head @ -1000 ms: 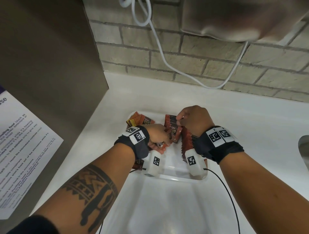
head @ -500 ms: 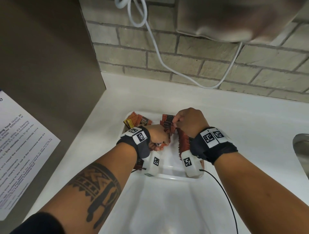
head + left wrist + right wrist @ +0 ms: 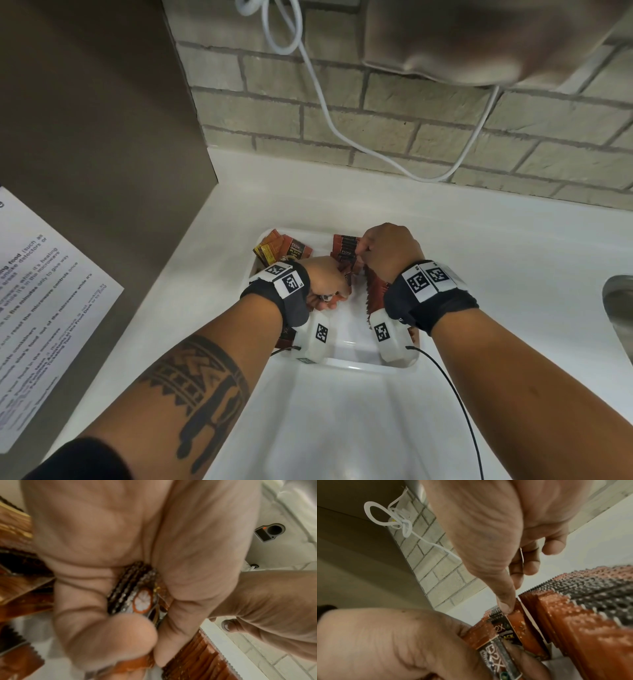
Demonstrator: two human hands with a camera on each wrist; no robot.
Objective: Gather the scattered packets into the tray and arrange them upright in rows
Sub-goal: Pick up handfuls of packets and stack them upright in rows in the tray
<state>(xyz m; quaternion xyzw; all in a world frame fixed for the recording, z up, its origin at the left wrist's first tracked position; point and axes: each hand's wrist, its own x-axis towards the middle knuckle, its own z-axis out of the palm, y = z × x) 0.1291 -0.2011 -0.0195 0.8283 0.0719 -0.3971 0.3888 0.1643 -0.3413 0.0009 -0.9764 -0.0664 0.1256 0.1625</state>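
From the head view, both your hands worked inside the white tray (image 3: 346,364) on the counter (image 3: 496,274); your left hand (image 3: 325,279) gripped a small bundle of packets (image 3: 344,270); your right hand (image 3: 388,251) pinched the top of an upright row (image 3: 375,291) along the tray's right side; loose packets (image 3: 282,251) lay in the far left corner. From the left wrist, your curled fingers (image 3: 96,615) clamped the bundle's edges (image 3: 130,595). From the right wrist, your thumb (image 3: 505,601) pressed one packet top (image 3: 516,618) beside the standing row (image 3: 573,615); the remaining fingers were curled.
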